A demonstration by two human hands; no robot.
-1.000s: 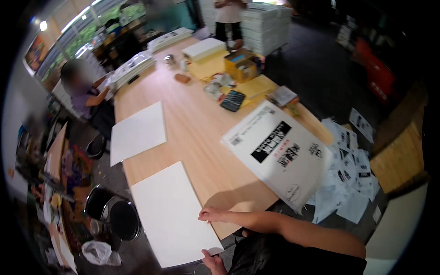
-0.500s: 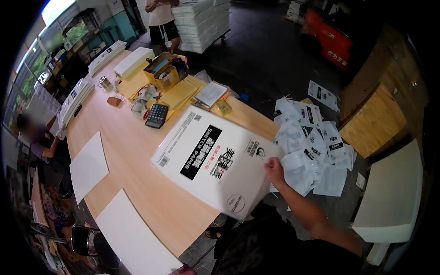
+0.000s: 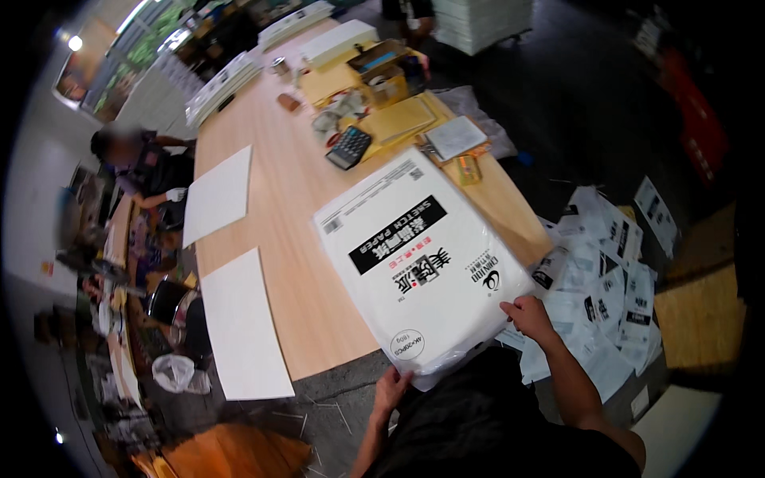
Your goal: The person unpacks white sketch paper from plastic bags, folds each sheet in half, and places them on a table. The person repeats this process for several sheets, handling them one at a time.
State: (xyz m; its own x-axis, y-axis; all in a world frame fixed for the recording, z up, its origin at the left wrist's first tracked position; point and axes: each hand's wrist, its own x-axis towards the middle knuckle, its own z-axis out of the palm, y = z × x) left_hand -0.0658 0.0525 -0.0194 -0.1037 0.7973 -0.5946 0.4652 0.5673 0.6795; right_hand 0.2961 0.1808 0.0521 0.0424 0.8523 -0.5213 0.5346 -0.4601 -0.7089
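A large flat pack of paper [image 3: 374, 307] in a clear plastic bag with black and red print lies on the near right end of the light wooden table [image 3: 307, 319]. Its near edge, where the plastic is loose and crumpled, hangs over toward my body. My left hand [image 3: 390, 389] pinches the plastic at the near left corner. At the near right corner my right hand [image 3: 527, 316] is closed on the bag's edge, thumb uppermost. Two stacks or boards of white paper, a nearer one [image 3: 245, 331] and a farther one [image 3: 218, 193], lie along the table's left edge.
A calculator [image 3: 348, 148], yellow envelopes [image 3: 398, 119], a notepad [image 3: 457, 138] and a wooden box [image 3: 382, 72] sit beyond the pack. Printed plastic bags [image 3: 606, 279] cover the floor at right. A seated person [image 3: 147, 167] works at left. An orange cover [image 3: 231, 452] lies below.
The view has swung left. My left hand has come from the lower edge to the pack's near left corner. My right hand keeps hold of the right corner, and the pack has turned slightly.
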